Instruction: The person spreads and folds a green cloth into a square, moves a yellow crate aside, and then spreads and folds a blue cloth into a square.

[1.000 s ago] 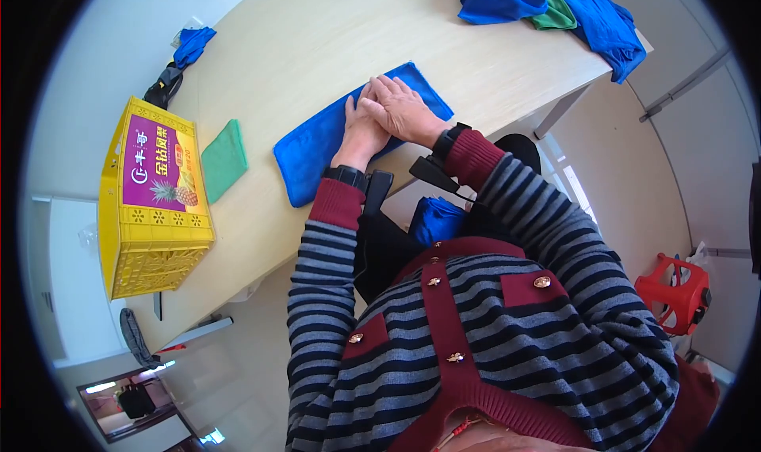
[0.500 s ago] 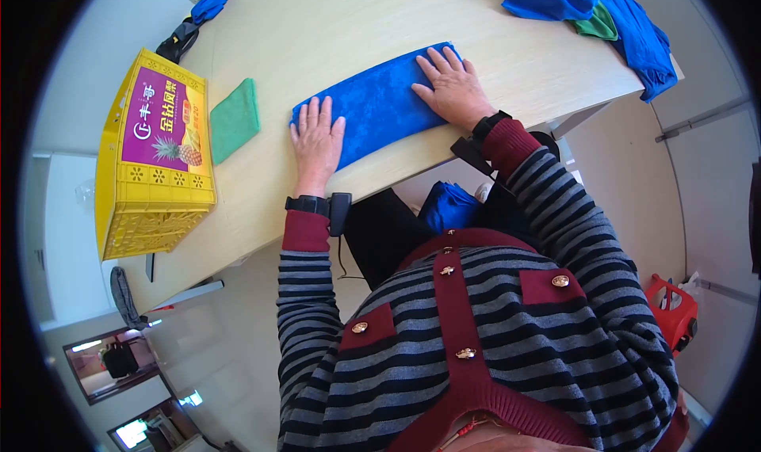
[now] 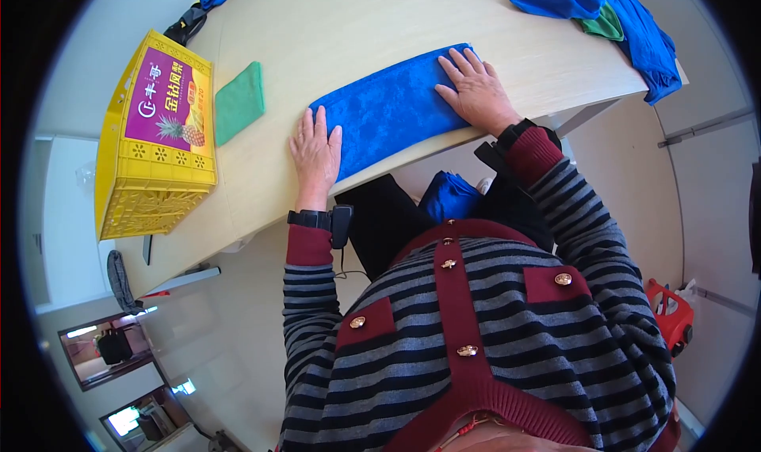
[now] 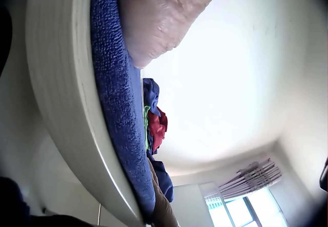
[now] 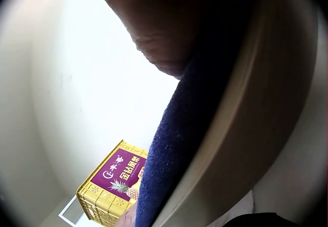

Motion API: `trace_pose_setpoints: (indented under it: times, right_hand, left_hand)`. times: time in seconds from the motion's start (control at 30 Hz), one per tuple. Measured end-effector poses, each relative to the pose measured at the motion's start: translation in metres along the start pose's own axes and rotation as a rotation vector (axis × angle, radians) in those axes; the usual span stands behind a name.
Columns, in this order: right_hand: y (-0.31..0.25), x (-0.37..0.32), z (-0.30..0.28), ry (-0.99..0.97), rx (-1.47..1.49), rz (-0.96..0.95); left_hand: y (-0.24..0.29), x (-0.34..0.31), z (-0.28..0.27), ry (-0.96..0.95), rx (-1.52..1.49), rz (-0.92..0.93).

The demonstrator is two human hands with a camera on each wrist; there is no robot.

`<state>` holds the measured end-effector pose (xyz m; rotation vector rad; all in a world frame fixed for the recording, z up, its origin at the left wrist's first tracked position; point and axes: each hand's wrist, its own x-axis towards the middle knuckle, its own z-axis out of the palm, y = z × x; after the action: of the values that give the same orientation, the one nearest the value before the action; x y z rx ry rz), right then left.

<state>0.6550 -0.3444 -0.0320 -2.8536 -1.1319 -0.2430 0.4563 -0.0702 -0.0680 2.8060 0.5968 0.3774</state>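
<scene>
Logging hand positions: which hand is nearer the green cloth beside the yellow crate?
Left: the left hand touches the blue cloth at the end nearer the green cloth; the right hand, at the opposite end.

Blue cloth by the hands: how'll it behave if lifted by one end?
The blue cloth would probably sag: it looks like fabric lying flat on the table. Its nubby surface in the left wrist view suggests decent grip. That flat shape makes rolling unlikely.
</scene>
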Motion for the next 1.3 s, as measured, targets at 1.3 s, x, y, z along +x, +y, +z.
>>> trace_pose_setpoints:
  times: [1.3]
  right_hand:
    - [0.042,-0.056,-0.022,0.216,-0.001,0.095]
  left_hand:
    - [0.073,-0.062,-0.017,0.068,0.032,0.321]
